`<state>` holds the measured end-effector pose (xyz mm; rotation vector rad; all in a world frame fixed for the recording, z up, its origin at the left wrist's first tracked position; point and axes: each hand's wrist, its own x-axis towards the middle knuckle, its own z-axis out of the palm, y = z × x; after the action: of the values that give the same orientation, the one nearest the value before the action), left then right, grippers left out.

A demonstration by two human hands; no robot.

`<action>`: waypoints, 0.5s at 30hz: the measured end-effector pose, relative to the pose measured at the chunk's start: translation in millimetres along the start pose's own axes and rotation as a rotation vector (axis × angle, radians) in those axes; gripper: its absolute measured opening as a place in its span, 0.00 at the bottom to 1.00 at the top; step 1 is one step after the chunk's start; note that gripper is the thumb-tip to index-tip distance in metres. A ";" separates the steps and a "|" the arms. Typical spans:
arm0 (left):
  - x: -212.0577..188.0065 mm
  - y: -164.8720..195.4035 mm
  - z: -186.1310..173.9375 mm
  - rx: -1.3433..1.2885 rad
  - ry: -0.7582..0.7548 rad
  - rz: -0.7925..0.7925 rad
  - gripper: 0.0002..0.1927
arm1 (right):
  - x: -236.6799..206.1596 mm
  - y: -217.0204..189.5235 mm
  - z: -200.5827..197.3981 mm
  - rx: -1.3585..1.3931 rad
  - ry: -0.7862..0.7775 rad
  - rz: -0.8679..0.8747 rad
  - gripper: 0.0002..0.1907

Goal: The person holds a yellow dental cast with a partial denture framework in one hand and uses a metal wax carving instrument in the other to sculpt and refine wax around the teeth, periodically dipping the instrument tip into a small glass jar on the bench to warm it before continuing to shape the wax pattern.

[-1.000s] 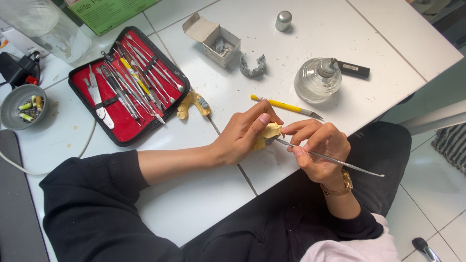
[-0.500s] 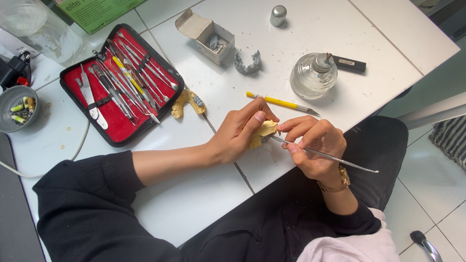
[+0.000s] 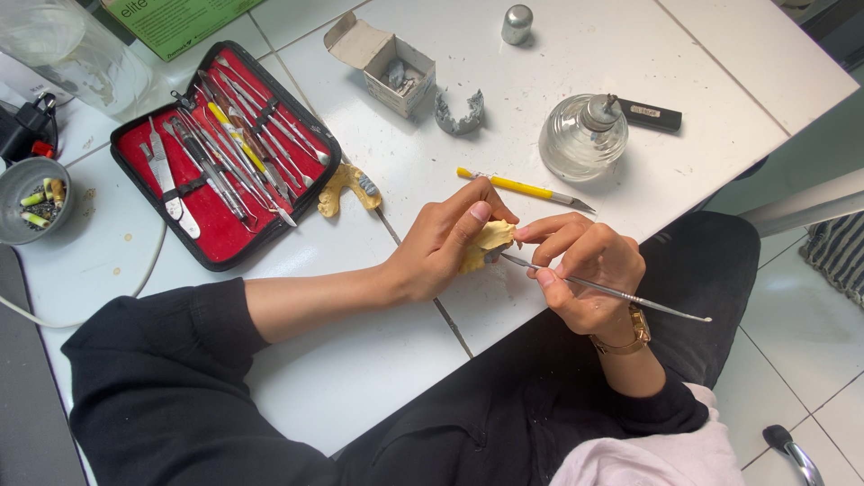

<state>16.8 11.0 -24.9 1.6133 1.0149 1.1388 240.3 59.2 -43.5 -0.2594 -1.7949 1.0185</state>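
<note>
My left hand grips a small yellow dental cast near the table's front edge. My right hand holds a thin metal carving tool like a pen, its tip touching the cast. The tool's long handle sticks out to the right past my wrist, which wears a gold watch. Most of the cast is hidden under my left fingers.
An open red instrument case lies at the left with several metal tools. Another yellow cast, a yellow-handled knife, a glass burner, a grey cast, a small cardboard box and a grey bowl sit on the white tiled table.
Both hands stay together on the cast; my fingers and the tool shift only slightly. The view has drifted a little.
</note>
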 end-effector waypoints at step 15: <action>1.8 0.4 1.0 -0.160 -0.040 -0.004 0.27 | -1.0 1.0 -0.7 0.116 0.072 0.040 0.09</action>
<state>18.3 12.4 -24.3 1.5010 0.8781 1.1505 241.2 59.6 -44.8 -0.2572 -1.6655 1.1238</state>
